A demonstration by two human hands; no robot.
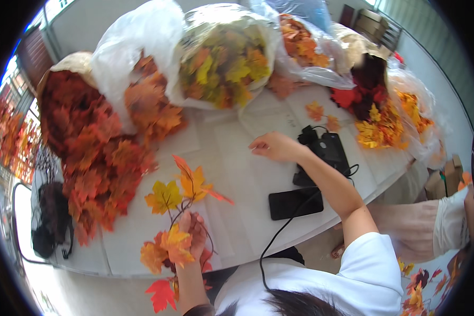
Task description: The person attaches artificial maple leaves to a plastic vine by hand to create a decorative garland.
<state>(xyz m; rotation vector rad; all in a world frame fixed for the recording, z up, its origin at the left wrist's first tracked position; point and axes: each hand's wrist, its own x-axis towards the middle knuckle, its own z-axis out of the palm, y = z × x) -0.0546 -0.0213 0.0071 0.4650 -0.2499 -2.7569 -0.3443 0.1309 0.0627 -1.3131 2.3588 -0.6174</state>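
My left hand (196, 235) is closed round the dark stem of an artificial maple-leaf garland (177, 245) near the table's front edge. Yellow and orange leaves stand above the hand, and orange and red ones hang beside and below it, partly covering the wrist. Over the middle of the table is my right hand (273, 147), its fingers drawn together in a pinch. Whatever lies between those fingertips is too small to make out. Two loose orange leaves (315, 110) lie beyond the right hand.
Bags of artificial leaves line the table's far side, including a clear bag (224, 63) of yellow-green ones. Red-orange leaves (102, 168) spill out at left. A black phone (296, 204), a black device (329, 152) and a cable lie at right. Another person's clothing (405, 224) shows there.
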